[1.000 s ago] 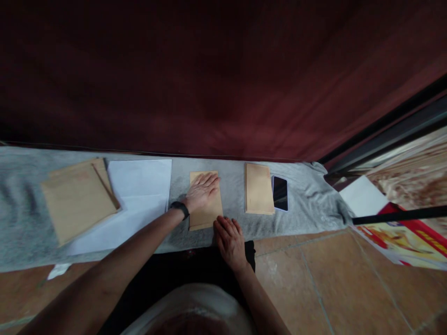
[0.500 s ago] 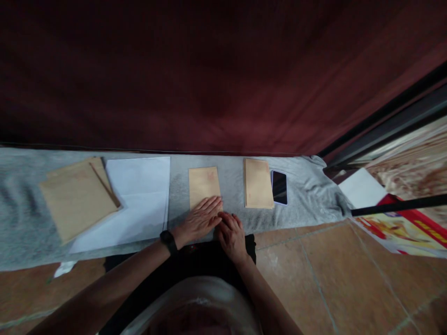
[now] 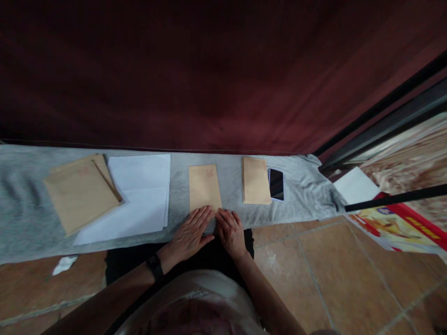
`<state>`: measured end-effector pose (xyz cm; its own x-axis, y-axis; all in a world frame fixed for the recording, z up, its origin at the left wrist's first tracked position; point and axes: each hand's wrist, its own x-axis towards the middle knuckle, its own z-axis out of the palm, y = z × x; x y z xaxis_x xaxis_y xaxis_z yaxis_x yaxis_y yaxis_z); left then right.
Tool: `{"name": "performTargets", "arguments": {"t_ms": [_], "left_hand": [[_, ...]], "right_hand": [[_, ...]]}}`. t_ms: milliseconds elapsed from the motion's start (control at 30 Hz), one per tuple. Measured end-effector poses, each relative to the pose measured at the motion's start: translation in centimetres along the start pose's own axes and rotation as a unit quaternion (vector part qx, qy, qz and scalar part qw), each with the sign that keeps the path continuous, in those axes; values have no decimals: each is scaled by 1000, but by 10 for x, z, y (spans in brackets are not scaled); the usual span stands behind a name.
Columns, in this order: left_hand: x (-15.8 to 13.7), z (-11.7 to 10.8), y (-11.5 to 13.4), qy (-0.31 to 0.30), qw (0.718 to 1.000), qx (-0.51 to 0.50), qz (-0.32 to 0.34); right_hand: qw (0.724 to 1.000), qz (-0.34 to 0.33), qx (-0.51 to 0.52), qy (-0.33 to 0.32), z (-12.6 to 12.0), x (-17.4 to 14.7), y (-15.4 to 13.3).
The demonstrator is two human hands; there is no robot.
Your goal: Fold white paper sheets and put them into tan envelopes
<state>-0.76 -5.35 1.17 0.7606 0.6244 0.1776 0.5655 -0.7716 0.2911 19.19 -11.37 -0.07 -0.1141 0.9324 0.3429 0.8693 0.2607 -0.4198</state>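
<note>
A brown paper envelope (image 3: pixel 204 184) lies flat on the grey cloth in front of me, small reddish print near its top right corner. My left hand (image 3: pixel 193 232) lies flat over the envelope's lower left edge, fingers stretched out and thumb apart. At the lower right corner rests my right hand (image 3: pixel 231 232), its fingers extended and slightly bent, touching the envelope's edge. Neither hand grips anything. The near edge of the envelope is partly hidden under the fingers.
Left of me, brown envelopes (image 3: pixel 82 195) with a thin brown stick (image 3: pixel 106 180) on top overlap white paper sheets (image 3: pixel 143 195). To the right lie a stack of brown envelopes (image 3: pixel 256 181) and a phone (image 3: pixel 276 184). A red-and-yellow printed box (image 3: pixel 401 223) is on the tiled floor.
My left hand has slid back toward me and left, off the middle of the envelope and apart from my right hand. The right hand stays near the lower right corner.
</note>
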Motion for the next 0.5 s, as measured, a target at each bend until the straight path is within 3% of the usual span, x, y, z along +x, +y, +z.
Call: {"name": "performTargets", "arguments": {"t_ms": [267, 500], "left_hand": [[-29, -6, -6, 27, 998, 18, -47], [-39, -4, -2, 60, 988, -1, -144]], "right_hand": [[999, 25, -21, 28, 4, -4, -2], [998, 44, -27, 32, 2, -4, -6]]}}
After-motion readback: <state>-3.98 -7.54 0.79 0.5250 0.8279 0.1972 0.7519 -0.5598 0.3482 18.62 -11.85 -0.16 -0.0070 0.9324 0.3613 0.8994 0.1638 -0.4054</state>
